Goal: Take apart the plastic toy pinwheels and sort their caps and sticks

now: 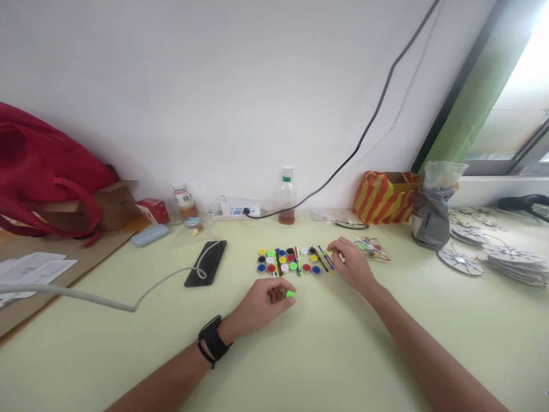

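Observation:
My left hand [268, 300], with a black watch on its wrist, pinches a small round green piece [290, 294] between thumb and fingers, just above the table. In front of it lie short rows of round pieces in several colours, among them a red one [306, 268] and a blue one [316, 270]. Thin coloured plastic sticks [297, 260] lie between the groups. At the right end of the rows, my right hand [349, 262] is closed at the fingertips beside more sticks [326, 262]; what it holds, if anything, is too small to make out.
Behind my right hand lies a clear bag of coloured pieces [372, 248]. A black phone [206, 263] with a grey cable rests to the left. Along the wall stand a bottle [287, 197], a power strip [237, 209] and a striped bag [381, 197]. Stacked discs [514, 260] sit far right.

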Demonstrator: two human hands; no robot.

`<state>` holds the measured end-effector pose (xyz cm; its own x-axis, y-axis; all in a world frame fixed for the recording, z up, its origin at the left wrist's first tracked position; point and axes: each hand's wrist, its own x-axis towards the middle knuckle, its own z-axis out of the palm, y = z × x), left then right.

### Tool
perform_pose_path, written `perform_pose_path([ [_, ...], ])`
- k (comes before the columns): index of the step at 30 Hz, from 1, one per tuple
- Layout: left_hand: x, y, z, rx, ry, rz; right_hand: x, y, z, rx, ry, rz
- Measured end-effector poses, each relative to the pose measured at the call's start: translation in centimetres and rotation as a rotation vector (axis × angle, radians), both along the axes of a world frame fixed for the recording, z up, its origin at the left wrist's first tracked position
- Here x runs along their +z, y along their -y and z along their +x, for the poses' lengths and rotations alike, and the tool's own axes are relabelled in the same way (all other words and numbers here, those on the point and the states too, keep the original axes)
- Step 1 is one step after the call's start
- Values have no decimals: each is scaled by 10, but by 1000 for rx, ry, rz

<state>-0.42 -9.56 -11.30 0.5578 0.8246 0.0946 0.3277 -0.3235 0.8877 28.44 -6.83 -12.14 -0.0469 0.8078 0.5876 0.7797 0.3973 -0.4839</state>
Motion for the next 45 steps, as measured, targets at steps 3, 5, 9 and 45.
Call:
perform_pose_path([
  [3, 0, 0, 0, -2, -10, 1, -2, -1, 0, -18, -43, 8],
  [5, 0, 0, 0, -5, -12, 1, -3, -2, 0, 15, -53, -5],
  [9, -1, 0, 0, -6, -5, 4, -8, -4, 0, 63, -46, -54],
  [45, 1, 1, 0, -6, 4, -11, -4, -3, -2, 61, -116, -13],
])
